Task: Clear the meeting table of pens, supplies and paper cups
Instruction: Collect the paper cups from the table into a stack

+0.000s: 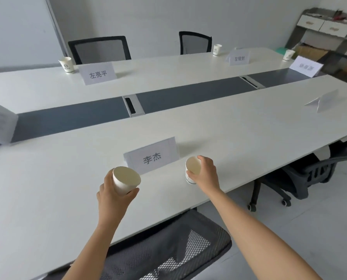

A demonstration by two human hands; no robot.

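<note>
My left hand [116, 196] grips one paper cup [125, 179], raised and tilted above the near table [239, 134]; my right hand [206, 171] clasps a second cup [192, 168] just right of the name card [152, 157]. Three far cups [66, 65] remain.

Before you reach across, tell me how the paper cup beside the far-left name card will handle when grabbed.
The paper cup looks thin-walled, so it will probably dent under a firm squeeze. It stands upright on a base narrower than its rim and is likely light, so a nudge may tip it. Whether it holds liquid cannot be seen.
</note>
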